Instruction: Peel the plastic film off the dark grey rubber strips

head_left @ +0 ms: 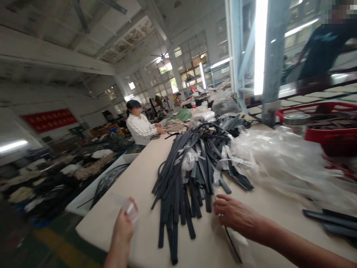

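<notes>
My left hand [122, 227] is closed on a piece of clear plastic [131, 211], blurred by motion, above the near left part of the table. My right hand [237, 216] has its fingers curled together over a thin dark strip [232, 243], which slants down below the hand beside some whitish plastic. Between and beyond my hands lies a large heap of dark flat strips [178, 193], several of their ends fanned towards me. Crumpled clear wrapping [190, 159] sits around the middle of the heap.
A big clear plastic sheet [276, 156] covers the table's right side. More dark strips [331, 221] lie at the right, below a red basket [331, 137]. A white bin [80, 197] stands along the table's left edge. A co-worker [141, 126] is at the far left side.
</notes>
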The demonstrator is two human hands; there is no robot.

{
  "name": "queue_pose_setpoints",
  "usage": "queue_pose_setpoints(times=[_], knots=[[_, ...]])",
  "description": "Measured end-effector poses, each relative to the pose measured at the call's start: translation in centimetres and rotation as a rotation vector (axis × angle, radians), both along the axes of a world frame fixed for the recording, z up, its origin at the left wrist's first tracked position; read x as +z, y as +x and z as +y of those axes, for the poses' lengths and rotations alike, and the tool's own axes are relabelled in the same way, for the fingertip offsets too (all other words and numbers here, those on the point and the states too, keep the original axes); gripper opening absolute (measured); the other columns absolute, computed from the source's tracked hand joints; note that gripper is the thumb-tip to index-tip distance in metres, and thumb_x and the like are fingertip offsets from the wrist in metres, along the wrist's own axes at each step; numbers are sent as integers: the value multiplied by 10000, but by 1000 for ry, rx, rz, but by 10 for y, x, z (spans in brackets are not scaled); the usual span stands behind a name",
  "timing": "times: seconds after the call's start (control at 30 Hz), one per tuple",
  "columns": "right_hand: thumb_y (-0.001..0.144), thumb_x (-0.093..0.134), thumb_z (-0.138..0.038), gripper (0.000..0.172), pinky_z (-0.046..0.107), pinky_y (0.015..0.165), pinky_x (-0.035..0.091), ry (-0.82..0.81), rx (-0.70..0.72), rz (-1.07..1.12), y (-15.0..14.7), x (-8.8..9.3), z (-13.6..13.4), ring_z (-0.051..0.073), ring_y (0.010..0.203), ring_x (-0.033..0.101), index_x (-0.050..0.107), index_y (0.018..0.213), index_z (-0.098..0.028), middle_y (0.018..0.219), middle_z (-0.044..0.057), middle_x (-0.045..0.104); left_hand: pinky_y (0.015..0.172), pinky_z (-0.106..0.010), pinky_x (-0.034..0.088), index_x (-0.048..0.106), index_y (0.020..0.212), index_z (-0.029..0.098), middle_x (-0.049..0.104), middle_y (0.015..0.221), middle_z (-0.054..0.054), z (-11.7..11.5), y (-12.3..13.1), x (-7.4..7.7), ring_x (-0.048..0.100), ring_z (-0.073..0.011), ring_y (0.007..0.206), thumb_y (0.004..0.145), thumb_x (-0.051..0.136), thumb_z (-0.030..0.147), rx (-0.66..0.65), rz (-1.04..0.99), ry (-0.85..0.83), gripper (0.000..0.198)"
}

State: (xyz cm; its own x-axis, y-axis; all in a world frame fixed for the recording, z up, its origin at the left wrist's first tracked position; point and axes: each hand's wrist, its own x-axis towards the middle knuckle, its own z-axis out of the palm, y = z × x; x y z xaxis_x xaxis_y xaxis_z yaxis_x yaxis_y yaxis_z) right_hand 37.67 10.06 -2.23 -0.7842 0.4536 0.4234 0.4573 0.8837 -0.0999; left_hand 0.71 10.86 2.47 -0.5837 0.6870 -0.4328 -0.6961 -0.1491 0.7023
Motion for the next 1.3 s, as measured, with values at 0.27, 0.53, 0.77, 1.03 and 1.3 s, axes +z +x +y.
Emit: queue_pose_setpoints(times=[0.27,0.53,0.77,1.03,1.3], knots=[[946,508,-301,161,253,644,419,-495,-175,388,-29,43,-13,154,690,598,629,875,-223,756,-9,652,649,-223,612,653,890,117,739,809,-62,-30,64,-23,715,-128,757,960,448,113,-129,-270,171,217],[850,510,-264,152,250,560,347,-564,-351,297,-68,36,-34,163,614,616,618,749,-227,668,-11,655,725,-279,624,684,997,167,764,951,-62,-58,123,-23,720,-172,886,923,543,137,-256,-380,149,162],[858,510,-302,168,252,559,352,-553,-409,297,-60,32,-34,166,612,616,607,741,-231,665,-12,655,704,-290,623,693,991,172,763,973,-67,-67,145,-32,721,-177,887,905,581,165,-287,-366,112,142],[860,501,-297,169,250,545,342,-503,-444,278,-60,27,-32,171,610,639,612,751,-232,663,-6,669,719,-255,610,696,1002,181,751,1039,-73,-65,148,-37,709,-146,910,901,585,161,-267,-308,121,151],[894,498,-299,206,250,546,351,-490,-465,253,-68,18,-36,175,623,649,603,731,-228,679,-1,685,720,-251,590,717,974,161,753,1028,-109,-77,173,-67,707,-173,910,887,600,165,-312,-234,122,145]])
